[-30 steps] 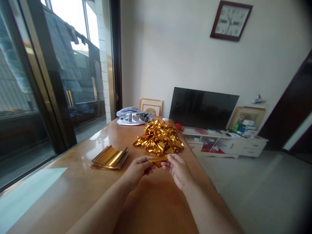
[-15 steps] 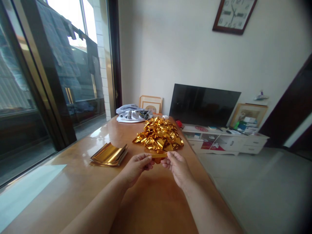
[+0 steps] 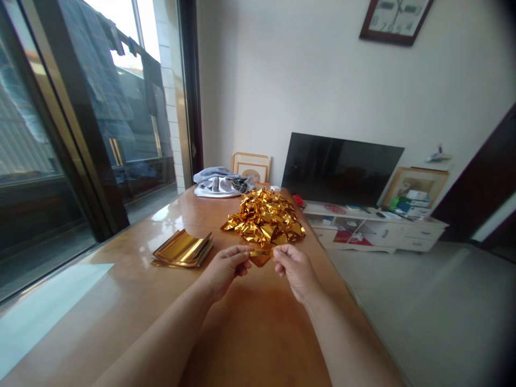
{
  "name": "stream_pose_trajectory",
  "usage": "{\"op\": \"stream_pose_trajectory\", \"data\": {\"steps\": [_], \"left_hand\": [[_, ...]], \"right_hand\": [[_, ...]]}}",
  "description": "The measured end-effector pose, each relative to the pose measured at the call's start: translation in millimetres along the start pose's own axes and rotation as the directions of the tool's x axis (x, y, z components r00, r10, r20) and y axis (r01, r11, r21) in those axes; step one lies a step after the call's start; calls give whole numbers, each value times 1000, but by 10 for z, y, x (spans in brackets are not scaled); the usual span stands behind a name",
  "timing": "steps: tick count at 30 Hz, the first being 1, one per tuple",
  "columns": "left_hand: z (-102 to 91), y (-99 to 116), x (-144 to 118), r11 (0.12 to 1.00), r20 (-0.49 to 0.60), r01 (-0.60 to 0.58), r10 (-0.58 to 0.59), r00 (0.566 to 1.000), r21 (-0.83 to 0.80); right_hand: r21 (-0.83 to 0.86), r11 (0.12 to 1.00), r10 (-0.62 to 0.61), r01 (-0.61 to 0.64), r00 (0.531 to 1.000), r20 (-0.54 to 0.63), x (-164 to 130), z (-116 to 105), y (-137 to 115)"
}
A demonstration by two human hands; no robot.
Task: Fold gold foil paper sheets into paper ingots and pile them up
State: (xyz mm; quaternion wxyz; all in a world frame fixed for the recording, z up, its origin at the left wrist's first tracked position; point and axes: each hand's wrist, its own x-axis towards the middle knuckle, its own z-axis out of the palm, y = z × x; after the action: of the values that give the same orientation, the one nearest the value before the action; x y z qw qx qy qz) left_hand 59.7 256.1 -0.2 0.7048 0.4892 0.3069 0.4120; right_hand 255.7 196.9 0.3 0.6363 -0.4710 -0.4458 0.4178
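Between my two hands a small piece of folded gold foil paper (image 3: 261,257) is stretched above the table (image 3: 258,333). Its left end is pinched by my left hand (image 3: 226,269), and its right end by the thumb and fingers of my right hand (image 3: 296,271). The lower part hangs down in a pointed shape. Just beyond my hands lies a heap of folded gold foil pieces (image 3: 268,215). To the left of my left hand is a stack of gold foil sheets (image 3: 183,250), slightly curled at the edges.
Bundled grey-blue cloth (image 3: 220,183) lies at the table's far end, near leaning picture frames (image 3: 252,165). A pale sheet (image 3: 52,317) covers the left edge. Right of the table stands a white cabinet (image 3: 387,234) with a television (image 3: 342,169) above it.
The view has tilted slightly downward and left, shifting the clock up and right. Both hands still pinch the foil, whose lower part now shows as a clearer pointed flap.
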Motion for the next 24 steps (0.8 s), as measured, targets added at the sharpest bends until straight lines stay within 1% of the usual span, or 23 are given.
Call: {"op": "stream_pose_trajectory", "data": {"steps": [3,9,13,15,18,24], "left_hand": [[-16,-9,11,999,7,2,-1,1000,-42],[-24,-6,-4,999,13,15,-14,1000,-43],[-26,-21,-8,998,1,29,-29,1000,-47],[-30,-34,0,998,0,24,-24,1000,-62],[-32,-47,14,998,-7,-4,4,1000,-68],[-16,-51,19,997,-18,-73,74,997,21]], "right_hand": [[63,997,48,-50,998,36,-11,-2,-30],[135,978,154,-157,988,32,-12,-16,-57],[212,954,207,-214,977,55,-10,-16,-43],[234,945,217,-227,974,68,-8,-13,-26],[219,950,214,-224,974,71,-7,-7,5],[187,960,205,-210,978,43,-4,3,60]]}}
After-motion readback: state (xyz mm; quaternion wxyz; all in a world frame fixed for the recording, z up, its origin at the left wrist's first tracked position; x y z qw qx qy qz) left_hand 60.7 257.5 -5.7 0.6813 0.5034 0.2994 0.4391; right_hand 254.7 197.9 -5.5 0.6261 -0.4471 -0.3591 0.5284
